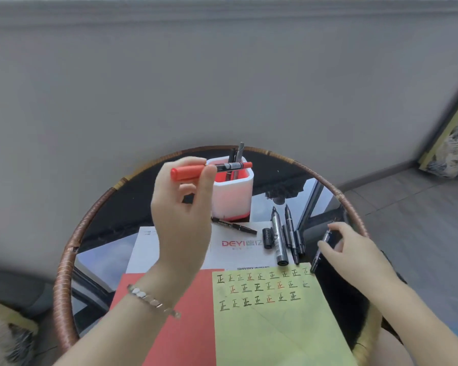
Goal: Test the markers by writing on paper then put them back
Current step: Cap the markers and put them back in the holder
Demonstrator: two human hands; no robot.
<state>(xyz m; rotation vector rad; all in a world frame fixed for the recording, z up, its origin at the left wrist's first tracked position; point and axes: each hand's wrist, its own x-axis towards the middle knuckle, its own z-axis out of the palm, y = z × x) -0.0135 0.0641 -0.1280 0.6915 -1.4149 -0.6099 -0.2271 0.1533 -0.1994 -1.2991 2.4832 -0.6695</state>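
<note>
Red marker (188, 173), smooth plastic with a thick cap, was pinched level by the fingers of the left hand (181, 220), just above the rounded-square white holder (232, 199). The holder was red inside and two dark pens (237, 154) stood in it. The right hand (354, 253) gripped a slim black marker (316, 260) with curled fingers, beside the yellow-green paper (275, 326) on a round glassy table with a woven rim (64, 286).

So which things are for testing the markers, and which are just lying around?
For the job: red marker in the left hand, black marker in the right hand, loose black markers, pen cup, green paper with marks.
Just lying about: red sheet, white printed sheet, framed picture by the wall.
</note>
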